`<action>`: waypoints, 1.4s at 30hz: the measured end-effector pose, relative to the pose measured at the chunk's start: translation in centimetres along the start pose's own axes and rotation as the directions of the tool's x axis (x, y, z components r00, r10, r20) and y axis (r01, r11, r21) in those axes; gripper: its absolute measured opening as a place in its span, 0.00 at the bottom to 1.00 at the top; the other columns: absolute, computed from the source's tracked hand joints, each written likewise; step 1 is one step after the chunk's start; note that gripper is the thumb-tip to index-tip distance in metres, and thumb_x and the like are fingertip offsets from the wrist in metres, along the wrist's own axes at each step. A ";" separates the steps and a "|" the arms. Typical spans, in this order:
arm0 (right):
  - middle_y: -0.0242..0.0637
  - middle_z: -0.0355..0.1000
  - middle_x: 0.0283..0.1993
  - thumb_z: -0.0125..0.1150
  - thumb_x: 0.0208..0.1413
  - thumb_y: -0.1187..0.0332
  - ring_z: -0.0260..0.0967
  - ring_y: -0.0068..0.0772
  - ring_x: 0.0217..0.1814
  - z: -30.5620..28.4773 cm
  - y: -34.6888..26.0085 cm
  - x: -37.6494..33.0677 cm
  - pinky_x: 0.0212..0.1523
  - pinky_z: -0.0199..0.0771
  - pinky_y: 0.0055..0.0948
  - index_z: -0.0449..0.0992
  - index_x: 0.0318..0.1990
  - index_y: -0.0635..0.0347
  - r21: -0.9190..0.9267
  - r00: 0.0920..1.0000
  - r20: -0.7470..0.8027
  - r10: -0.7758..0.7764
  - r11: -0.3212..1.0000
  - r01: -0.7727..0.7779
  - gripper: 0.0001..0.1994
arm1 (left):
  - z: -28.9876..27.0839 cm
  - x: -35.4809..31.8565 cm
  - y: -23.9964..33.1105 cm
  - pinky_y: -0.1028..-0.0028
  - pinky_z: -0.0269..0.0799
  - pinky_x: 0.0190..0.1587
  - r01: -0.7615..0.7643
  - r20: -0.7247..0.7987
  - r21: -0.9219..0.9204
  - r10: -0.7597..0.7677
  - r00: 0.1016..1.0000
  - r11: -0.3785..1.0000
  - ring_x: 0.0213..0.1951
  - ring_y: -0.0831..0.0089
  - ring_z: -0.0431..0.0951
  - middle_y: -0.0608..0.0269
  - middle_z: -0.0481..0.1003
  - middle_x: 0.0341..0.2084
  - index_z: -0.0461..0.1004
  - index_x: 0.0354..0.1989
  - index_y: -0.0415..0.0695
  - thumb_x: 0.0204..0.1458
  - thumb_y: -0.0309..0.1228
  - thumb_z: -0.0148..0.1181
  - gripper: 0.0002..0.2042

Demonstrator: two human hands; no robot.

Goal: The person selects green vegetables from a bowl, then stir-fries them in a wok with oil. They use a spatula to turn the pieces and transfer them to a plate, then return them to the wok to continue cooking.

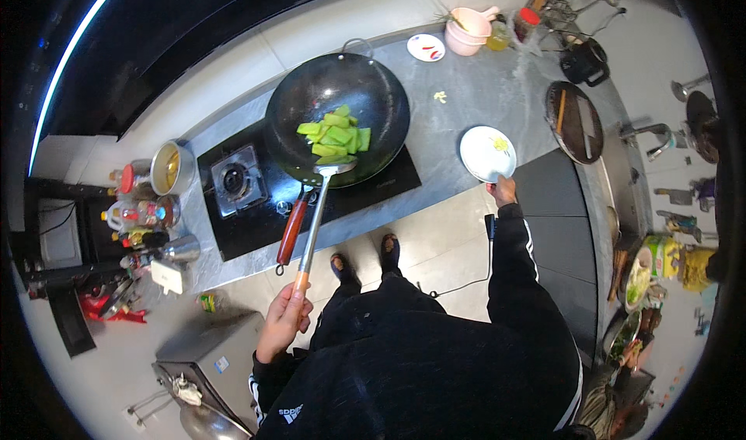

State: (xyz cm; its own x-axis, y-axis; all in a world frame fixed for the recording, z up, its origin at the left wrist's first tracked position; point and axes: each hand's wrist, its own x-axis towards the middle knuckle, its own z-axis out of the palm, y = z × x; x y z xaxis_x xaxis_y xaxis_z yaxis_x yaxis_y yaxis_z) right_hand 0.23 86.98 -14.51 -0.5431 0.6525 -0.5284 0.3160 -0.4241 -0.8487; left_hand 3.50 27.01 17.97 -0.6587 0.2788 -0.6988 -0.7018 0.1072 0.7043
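My left hand [283, 323] is closed round the end of a wok spatula [315, 226] with a steel shaft. The spatula's blade rests inside a black wok [346, 89], at the near edge of a heap of flat green vegetable pieces [337, 135]. The wok sits on the stove, its red-brown handle [292, 232] pointing toward me beside the spatula. To the right, my right hand [503, 191] grips the near rim of a white plate [471, 160]. Small pale-yellow chopped bits [500, 144] lie on that plate. Whether the plate touches the counter I cannot tell.
A second burner [235, 180] is left of the wok, with a metal pot [172, 169] and several bottles beyond. A small plate with red pieces [426, 48] and pink bowls [468, 32] stand at the back. A round board [574, 123] holding a knife lies right, near the sink.
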 end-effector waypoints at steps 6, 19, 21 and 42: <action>0.41 0.75 0.39 0.53 0.66 0.64 0.74 0.33 0.29 0.3 3.1 4.0 0.28 0.80 0.28 0.67 0.57 0.62 0.044 0.998 0.014 0.056 0.997 -0.056 0.16 | 3.0 1.7 0.3 0.78 0.65 0.32 0.024 0.208 -0.119 0.001 0.978 0.993 0.29 0.77 0.66 0.65 0.65 0.31 0.62 0.55 0.44 0.70 0.40 0.42 0.14; 0.29 0.63 0.33 0.51 0.69 0.61 0.65 0.16 0.32 17.9 -7.7 -35.3 0.29 0.70 0.18 0.65 0.49 0.59 -0.268 0.802 0.592 -0.086 0.917 0.296 0.12 | 12.0 12.9 -1.6 0.64 0.72 0.50 -0.780 0.493 0.202 0.627 0.603 0.592 0.45 0.58 0.76 0.47 0.73 0.49 0.59 0.64 0.39 0.58 0.36 0.63 0.29; 0.27 0.62 0.30 0.51 0.70 0.62 0.62 0.14 0.29 18.2 -7.7 -36.6 0.25 0.64 0.17 0.65 0.50 0.58 -0.211 0.877 0.461 -0.135 0.943 0.256 0.11 | 6.0 12.6 -0.3 0.59 0.70 0.52 -0.894 0.748 0.415 0.496 0.441 0.169 0.47 0.52 0.75 0.46 0.74 0.49 0.71 0.55 0.42 0.55 0.34 0.64 0.21; 0.16 0.59 0.24 0.55 0.68 0.63 0.49 0.06 0.16 14.0 -13.7 -39.6 0.14 0.46 0.14 0.73 0.51 0.58 -0.250 0.915 0.201 -0.351 0.884 0.394 0.11 | -6.5 10.1 5.9 0.78 0.59 0.13 0.213 0.427 0.088 -0.230 0.875 0.973 0.11 0.83 0.60 0.75 0.61 0.15 0.62 0.37 0.45 0.55 0.24 0.58 0.09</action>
State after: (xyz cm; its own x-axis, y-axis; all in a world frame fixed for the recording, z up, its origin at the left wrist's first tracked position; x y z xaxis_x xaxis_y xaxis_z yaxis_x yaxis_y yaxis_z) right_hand 6.50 58.19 18.37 -0.7642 0.6191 -0.1809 0.2601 0.0392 -0.9648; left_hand -9.00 24.28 14.28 -0.2991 0.6265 -0.7197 -0.7990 0.2480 0.5479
